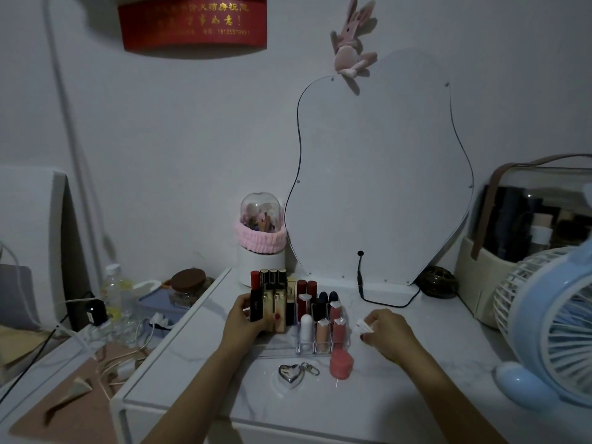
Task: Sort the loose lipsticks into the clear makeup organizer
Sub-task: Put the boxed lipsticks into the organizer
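left hand (244,318) grips black lipstick (256,305), gold logo unreadable, at organizer (307,347) left side. right hand (386,334) pinches white cap (364,326) just right of it. red banner (192,22) ends "18135579991".

Clear glossy plastic organizer (304,346)

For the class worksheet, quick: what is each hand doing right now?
Left hand: grips a black lipstick beside the clear organizer.
Right hand: pinches a small white-capped item; what it is cannot be told.

Dim, bluish, grainy view with soft focus and bowed wide-angle edges.
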